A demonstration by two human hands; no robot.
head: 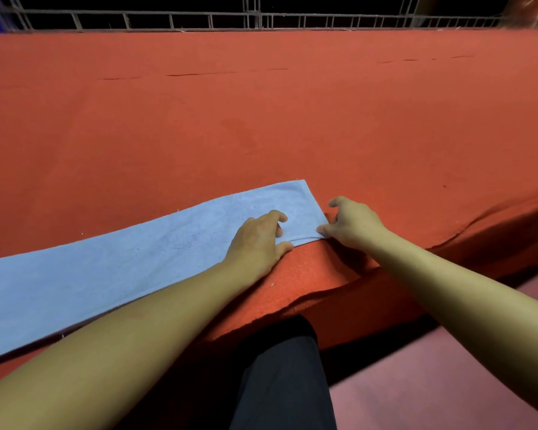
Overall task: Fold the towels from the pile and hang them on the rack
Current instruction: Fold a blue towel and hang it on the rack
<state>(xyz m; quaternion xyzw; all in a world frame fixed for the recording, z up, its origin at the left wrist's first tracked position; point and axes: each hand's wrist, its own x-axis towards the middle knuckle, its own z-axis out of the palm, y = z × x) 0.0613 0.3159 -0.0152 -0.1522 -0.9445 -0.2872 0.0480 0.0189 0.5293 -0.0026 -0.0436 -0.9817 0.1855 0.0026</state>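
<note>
— Across the lower left of the frame, what is that pale strip?

— It is a light blue towel (112, 274), folded lengthwise into a long narrow band. It lies flat on the desk (261, 119), which is covered in red-orange felt-like cloth, and runs from the left edge of the frame up to a squared end near the centre. Its surface is terry, mostly smooth, with a stitched hem along the end.

— Where are the hands?

— Both are at that end, near the middle of the frame. The left hand (258, 240) lies palm down on the towel, fingers curled at the tips and pressing into the cloth, thumb at the near edge where a small fold rises. The right hand (351, 223) is just beside it at the towel's near corner, pinching that corner between thumb and fingertips, with the index finger lifted and bent.

— And the arms?

— Both forearms are bare and reach in from the bottom of the frame. A grey metal rack (255, 18) runs along the top edge.
</note>
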